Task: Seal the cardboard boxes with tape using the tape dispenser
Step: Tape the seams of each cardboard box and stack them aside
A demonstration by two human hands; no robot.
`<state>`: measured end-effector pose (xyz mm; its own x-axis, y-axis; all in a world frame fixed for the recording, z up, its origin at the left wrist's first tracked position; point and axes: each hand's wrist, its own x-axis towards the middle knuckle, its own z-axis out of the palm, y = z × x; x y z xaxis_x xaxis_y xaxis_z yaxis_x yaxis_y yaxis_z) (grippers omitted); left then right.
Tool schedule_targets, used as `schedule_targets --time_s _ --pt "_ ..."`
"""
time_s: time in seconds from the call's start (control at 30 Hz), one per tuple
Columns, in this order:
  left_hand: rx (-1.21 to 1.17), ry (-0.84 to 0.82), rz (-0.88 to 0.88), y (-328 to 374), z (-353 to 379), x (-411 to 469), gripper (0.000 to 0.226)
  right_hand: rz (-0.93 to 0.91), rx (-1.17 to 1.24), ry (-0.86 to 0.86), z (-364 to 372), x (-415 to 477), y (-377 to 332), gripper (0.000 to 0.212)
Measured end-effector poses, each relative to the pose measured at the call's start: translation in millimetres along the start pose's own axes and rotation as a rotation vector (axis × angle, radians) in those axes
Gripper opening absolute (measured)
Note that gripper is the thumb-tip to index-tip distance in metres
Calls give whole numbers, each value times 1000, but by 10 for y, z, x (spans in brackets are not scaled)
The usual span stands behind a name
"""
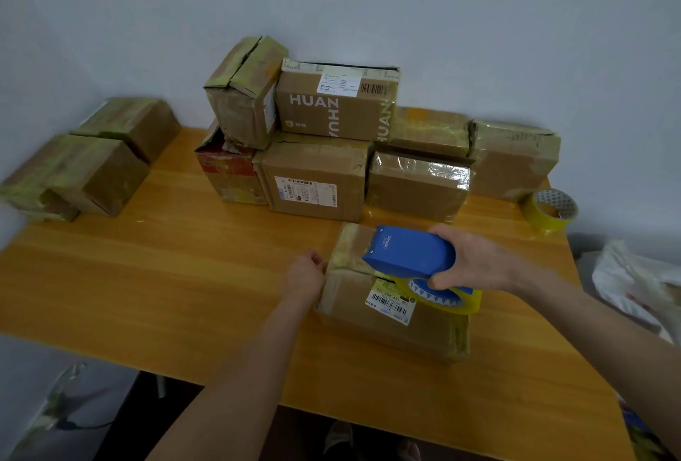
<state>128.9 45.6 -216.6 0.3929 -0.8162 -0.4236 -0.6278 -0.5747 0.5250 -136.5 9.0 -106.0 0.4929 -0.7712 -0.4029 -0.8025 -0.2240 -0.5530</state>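
Left hand gripping left edge of near box; right hand clasping tape dispenser over box top. Box seeming light, stiff; best steadying by edges.

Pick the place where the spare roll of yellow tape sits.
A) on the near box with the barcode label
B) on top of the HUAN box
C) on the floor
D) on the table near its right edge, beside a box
D: the spare roll stands on the table by its right edge, close to the rightmost box, not on any box.
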Motion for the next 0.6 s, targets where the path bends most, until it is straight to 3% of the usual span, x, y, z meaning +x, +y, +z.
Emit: schedule_targets --time_s 0.17,0.23,0.3,0.4,0.5,0.6 --pt "24 -28 -16 -36 -61 47 69 8 -7 3 -8 0 -30 57" --pt "58 88 89 -34 -138 -50 61 3 -5 4 -11 -5 -49 56" --pt "95 210 369 10 -184 -228 45 2 -9 3 -16 -4 -57 55" --pt "270 16 747 69 -88 -487 62 2 -12 3 -33 -3 -70 57" --pt "623 -188 759 5 62 -499 105 15 -33 9 -36 -13 -129 63" --pt "735 -205 753 -42 133 -443 119 10 -114 58 -5 -14 -169 65"
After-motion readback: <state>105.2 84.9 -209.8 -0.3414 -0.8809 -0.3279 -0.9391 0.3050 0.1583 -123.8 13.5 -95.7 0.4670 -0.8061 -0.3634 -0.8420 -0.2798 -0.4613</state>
